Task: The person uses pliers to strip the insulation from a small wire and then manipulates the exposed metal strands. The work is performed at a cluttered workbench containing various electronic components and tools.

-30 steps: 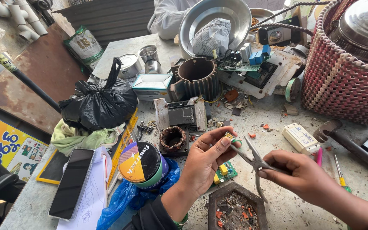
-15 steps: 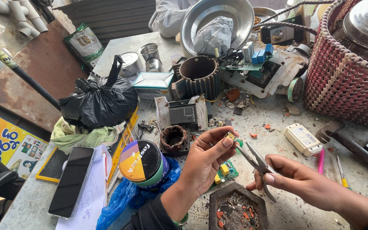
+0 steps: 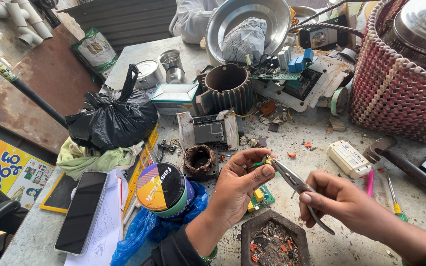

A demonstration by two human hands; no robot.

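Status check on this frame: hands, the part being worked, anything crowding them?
Left hand pinching small yellow-green component. Right hand gripping pliers, tips at the component. Copper coil and dish of scraps close by, not touching.

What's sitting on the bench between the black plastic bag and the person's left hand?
In the head view, a round copper-wound coil lies between the black plastic bag and the left hand, with small screws and metal scraps beside it.
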